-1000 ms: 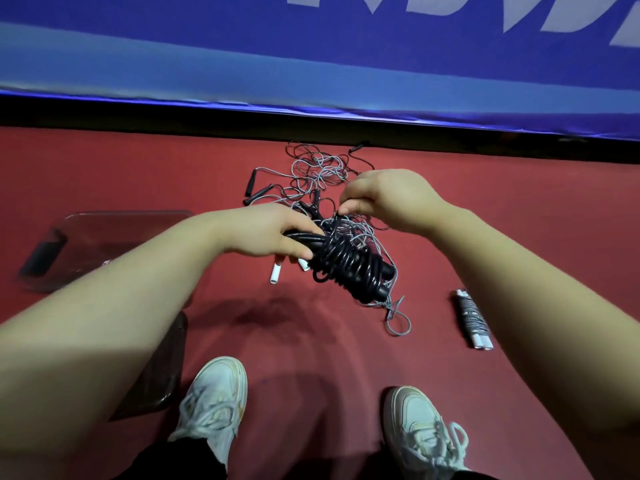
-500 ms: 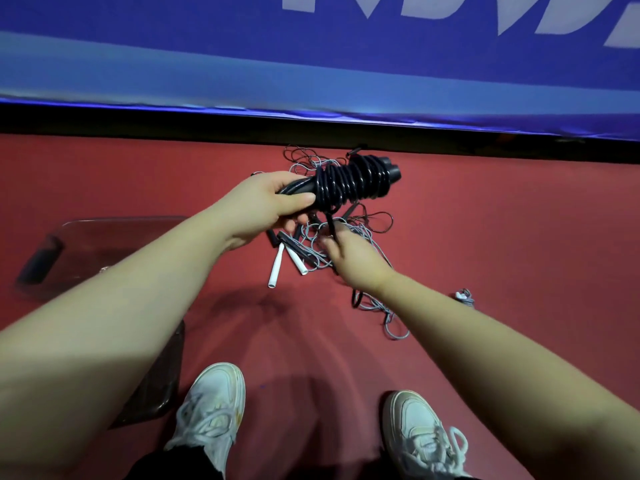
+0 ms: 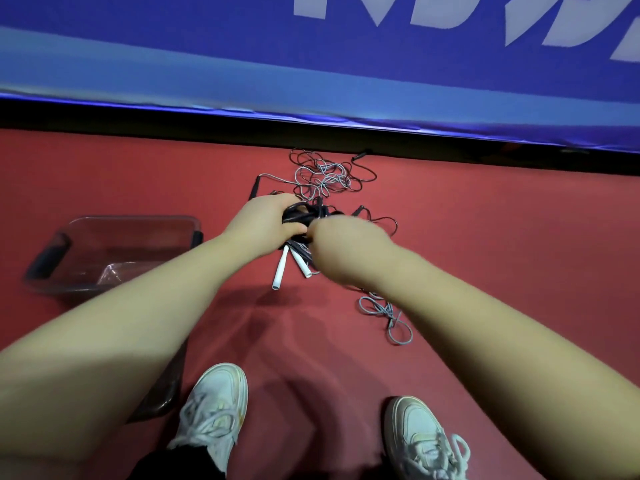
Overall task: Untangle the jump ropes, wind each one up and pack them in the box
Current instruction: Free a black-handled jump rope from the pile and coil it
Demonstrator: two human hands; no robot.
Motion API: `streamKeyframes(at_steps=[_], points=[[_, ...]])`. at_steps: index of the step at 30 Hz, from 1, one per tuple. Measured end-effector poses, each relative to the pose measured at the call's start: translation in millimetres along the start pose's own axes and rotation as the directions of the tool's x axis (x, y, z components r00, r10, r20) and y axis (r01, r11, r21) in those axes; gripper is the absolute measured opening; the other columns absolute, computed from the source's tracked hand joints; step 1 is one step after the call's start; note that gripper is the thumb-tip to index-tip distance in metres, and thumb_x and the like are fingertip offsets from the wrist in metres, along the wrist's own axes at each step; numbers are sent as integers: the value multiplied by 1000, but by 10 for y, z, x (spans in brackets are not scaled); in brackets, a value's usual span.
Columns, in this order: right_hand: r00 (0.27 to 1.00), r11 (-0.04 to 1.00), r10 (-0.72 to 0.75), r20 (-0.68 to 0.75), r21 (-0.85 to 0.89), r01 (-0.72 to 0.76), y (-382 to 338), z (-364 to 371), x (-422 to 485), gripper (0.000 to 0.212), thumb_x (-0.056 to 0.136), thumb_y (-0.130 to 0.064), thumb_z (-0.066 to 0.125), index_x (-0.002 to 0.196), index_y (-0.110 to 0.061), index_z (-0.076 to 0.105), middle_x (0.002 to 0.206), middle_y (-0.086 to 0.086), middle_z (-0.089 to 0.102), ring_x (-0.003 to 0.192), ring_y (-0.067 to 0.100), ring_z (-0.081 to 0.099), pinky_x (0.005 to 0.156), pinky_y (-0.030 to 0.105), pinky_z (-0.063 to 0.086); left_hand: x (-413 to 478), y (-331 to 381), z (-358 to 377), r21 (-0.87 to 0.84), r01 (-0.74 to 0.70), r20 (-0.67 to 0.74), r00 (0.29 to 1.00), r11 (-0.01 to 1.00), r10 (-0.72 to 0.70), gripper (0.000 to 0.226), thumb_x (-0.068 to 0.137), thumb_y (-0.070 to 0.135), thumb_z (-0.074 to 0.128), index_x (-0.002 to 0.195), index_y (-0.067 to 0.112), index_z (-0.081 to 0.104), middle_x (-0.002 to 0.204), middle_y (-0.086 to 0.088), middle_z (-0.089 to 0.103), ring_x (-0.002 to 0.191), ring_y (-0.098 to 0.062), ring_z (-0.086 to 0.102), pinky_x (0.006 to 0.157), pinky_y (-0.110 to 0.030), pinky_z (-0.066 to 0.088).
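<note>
We see the left hand (image 3: 265, 221) with its fingers curled round a wound black rope (image 3: 299, 216), over the red floor (image 3: 502, 271). The right hand (image 3: 341, 245) meets it from the right, blurred; we cannot tell whether its fingers hold anything. Beyond lies the tangle (image 3: 322, 176) of grey and black ropes, with two white handles (image 3: 281, 268) below the hands. The clear box (image 3: 131, 220) sits to the left.

My only view rides head-high, tilted forward and down at the floor (image 3: 502, 271), facing the blue banner (image 3: 242, 74) close ahead.
</note>
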State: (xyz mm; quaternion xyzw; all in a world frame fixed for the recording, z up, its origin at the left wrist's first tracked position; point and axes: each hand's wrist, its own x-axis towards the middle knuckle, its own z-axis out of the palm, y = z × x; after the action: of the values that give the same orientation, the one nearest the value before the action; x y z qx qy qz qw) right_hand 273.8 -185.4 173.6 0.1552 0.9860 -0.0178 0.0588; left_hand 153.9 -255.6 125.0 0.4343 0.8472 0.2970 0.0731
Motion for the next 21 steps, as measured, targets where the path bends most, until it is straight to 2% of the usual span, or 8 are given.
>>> streamKeyframes(at_steps=[2, 4, 7, 9, 12, 16, 19, 21], points=[[998, 999, -5, -67, 50, 8, 107, -164, 41, 24, 89, -12, 48, 108, -13, 63, 89, 3, 63, 87, 27, 62, 63, 28, 43, -16, 16, -7, 6, -41, 8, 999, 999, 40, 29, 85, 15, 66, 113, 11, 63, 103, -9, 66, 96, -26, 58, 76, -30, 39], [999, 968, 3, -49, 252, 9, 259, -269, 67, 21, 89, -13, 51, 100, -14, 68, 84, 3, 70, 75, 17, 65, 63, 26, 49, -10, 32, -35, -1, -90, 10, 996, 996, 90, 29, 85, 14, 67, 114, 12, 64, 105, -9, 63, 99, -23, 56, 73, -26, 34], [994, 667, 83, 75, 737, -111, 535, -333, 61, 14, 91, -11, 55, 82, -17, 64, 61, -4, 65, 48, 1, 59, 44, 14, 44, 7, 60, -104, -13, -163, 79, 983, 987, 163, 25, 85, 17, 67, 109, 12, 63, 100, -6, 58, 92, -18, 52, 67, -21, 29], [980, 486, 113, 164, 851, -198, 706, -301, 70, 16, 91, -10, 57, 78, -18, 60, 59, -4, 65, 48, 2, 60, 43, 13, 43, 12, 64, -140, -55, -227, 144, 962, 972, 232, 16, 85, 18, 69, 100, 19, 62, 95, 0, 58, 89, -14, 53, 68, -16, 33], [944, 193, 113, 310, 925, -327, 856, -215, 102, 15, 90, -9, 57, 77, -15, 59, 57, -2, 64, 42, 1, 52, 39, 10, 37, 1, 108, -164, -178, -260, 230, 927, 949, 297, 26, 84, 16, 70, 86, 37, 55, 85, 15, 57, 80, 4, 54, 75, -17, 39], [882, -299, 39, 470, 847, -439, 961, -93, 128, 16, 84, -11, 60, 67, -12, 59, 56, -2, 62, 40, -1, 50, 39, 9, 38, 6, 126, -160, -437, -154, 229, 934, 886, 276, 27, 82, 10, 72, 90, 33, 61, 85, 16, 63, 77, 5, 58, 79, -19, 46], [907, -529, -29, 420, 764, -370, 992, 4, 138, 5, 71, -13, 65, 69, -10, 62, 61, 0, 63, 44, 0, 53, 41, 13, 42, 14, 149, -151, -611, -84, 171, 957, 787, 235, 25, 82, 2, 68, 92, 25, 65, 86, 13, 67, 81, 4, 61, 80, -12, 47], [934, -616, -57, 351, 724, -310, 997, 35, 148, 3, 71, -13, 64, 70, -9, 65, 64, 0, 63, 47, 2, 55, 43, 15, 44, 25, 180, -112, -755, -23, 102, 983, 655, 152, 24, 88, -3, 57, 92, 19, 66, 81, 13, 70, 79, 2, 62, 77, -12, 47]])
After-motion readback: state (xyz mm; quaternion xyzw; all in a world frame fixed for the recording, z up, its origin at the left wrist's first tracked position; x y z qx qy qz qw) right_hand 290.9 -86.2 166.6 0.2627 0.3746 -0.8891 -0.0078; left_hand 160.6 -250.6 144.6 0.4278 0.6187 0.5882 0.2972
